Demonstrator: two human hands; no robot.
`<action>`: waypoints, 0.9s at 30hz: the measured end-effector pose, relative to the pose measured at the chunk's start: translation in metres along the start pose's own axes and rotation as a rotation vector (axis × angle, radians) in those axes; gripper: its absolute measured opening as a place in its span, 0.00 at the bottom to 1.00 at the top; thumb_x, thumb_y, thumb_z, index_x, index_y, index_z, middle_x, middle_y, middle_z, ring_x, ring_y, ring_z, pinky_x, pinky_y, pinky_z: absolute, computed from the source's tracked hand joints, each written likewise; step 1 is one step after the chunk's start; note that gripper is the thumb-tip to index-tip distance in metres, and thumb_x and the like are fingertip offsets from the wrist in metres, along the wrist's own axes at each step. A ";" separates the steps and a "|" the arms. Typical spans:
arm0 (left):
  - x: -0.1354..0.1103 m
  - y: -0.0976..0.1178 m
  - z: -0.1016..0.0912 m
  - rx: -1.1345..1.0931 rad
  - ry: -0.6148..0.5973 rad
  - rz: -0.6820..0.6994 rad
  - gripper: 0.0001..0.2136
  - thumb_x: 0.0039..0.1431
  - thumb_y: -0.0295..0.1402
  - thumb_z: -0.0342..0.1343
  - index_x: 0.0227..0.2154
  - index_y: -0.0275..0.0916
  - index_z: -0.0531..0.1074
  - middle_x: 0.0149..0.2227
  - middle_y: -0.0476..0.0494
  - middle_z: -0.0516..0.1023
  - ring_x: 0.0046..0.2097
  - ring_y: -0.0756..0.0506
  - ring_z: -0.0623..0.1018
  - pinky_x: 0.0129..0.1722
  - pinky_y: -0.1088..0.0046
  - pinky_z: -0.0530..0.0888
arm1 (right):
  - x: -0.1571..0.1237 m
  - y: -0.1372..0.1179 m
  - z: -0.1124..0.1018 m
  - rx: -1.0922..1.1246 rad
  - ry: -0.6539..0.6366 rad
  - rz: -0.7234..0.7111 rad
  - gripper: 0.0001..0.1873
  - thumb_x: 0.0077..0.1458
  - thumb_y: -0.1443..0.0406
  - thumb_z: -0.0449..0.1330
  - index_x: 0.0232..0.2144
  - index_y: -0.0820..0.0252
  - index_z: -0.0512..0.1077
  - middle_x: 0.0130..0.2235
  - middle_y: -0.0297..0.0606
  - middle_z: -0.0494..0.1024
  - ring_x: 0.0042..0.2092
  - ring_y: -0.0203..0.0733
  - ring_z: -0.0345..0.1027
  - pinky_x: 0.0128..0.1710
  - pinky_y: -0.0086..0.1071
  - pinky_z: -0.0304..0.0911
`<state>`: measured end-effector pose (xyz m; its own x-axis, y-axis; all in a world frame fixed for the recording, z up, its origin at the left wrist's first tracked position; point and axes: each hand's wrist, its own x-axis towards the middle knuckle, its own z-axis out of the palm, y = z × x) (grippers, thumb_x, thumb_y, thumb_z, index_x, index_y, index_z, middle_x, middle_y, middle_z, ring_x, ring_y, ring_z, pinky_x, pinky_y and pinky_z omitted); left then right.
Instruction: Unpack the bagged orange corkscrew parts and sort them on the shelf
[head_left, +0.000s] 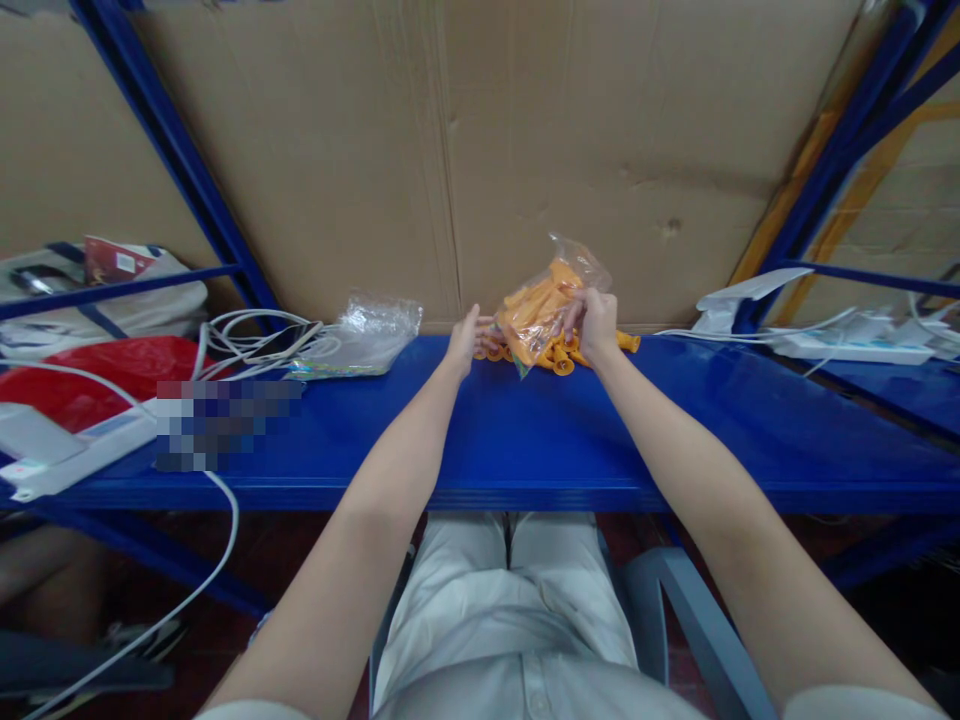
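Person seated at the blue shelf (525, 440). The clear bag (544, 295) of orange pieces (561, 362) sits at the shelf's back edge, mid-width, against the cardboard (525, 150).

Right hand (598, 325): fingers curled tight on the bag's right side. Left hand (466, 340): fingers loosely spread, gripping nothing, tips at the loose pieces lying on the shelf.

The bag's long axis stands roughly upright off the shelf, top leaning right. Can't tell which end is the mouth.

Judgement: keep the pinch high on the plastic, cup the left palm low against the shelf to stop strays rolling, and tilt slowly.
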<state>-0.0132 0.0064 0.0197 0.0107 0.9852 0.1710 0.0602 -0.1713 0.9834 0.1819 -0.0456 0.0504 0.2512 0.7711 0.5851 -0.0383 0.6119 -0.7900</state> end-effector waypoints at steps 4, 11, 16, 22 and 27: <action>-0.007 0.004 -0.002 -0.090 -0.178 -0.134 0.29 0.67 0.57 0.43 0.48 0.34 0.71 0.26 0.41 0.81 0.18 0.49 0.73 0.16 0.78 0.61 | 0.000 0.005 -0.001 0.079 -0.026 0.049 0.28 0.56 0.55 0.57 0.09 0.53 0.56 0.09 0.30 0.54 0.15 0.34 0.57 0.17 0.28 0.55; -0.008 0.004 0.001 -0.146 -0.193 -0.160 0.28 0.63 0.59 0.49 0.50 0.38 0.70 0.30 0.42 0.81 0.22 0.48 0.76 0.19 0.76 0.67 | 0.005 -0.001 -0.009 0.194 0.039 0.136 0.31 0.60 0.56 0.55 0.08 0.53 0.52 0.09 0.28 0.50 0.14 0.32 0.54 0.17 0.27 0.56; -0.003 0.001 0.002 -0.195 -0.123 -0.094 0.25 0.61 0.58 0.54 0.43 0.38 0.75 0.28 0.43 0.80 0.24 0.48 0.77 0.25 0.75 0.72 | 0.010 -0.003 -0.014 0.285 0.020 0.152 0.31 0.60 0.56 0.55 0.08 0.52 0.51 0.09 0.27 0.48 0.14 0.32 0.51 0.17 0.28 0.57; -0.002 0.003 -0.001 -0.164 -0.015 -0.065 0.14 0.62 0.44 0.60 0.30 0.37 0.74 0.21 0.48 0.75 0.21 0.50 0.73 0.23 0.76 0.70 | 0.011 0.006 -0.014 0.235 0.006 0.153 0.31 0.61 0.54 0.55 0.09 0.52 0.53 0.10 0.28 0.51 0.15 0.33 0.55 0.21 0.30 0.59; -0.005 0.005 0.006 -0.090 0.074 0.004 0.13 0.66 0.34 0.54 0.24 0.38 0.70 0.18 0.52 0.69 0.18 0.52 0.68 0.21 0.78 0.66 | 0.014 0.012 -0.015 0.134 0.071 0.142 0.28 0.59 0.53 0.55 0.11 0.53 0.56 0.11 0.29 0.53 0.19 0.36 0.62 0.25 0.30 0.64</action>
<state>-0.0073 0.0005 0.0233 -0.0635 0.9823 0.1760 -0.0300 -0.1782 0.9835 0.2000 -0.0304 0.0467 0.3016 0.8396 0.4517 -0.2056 0.5199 -0.8291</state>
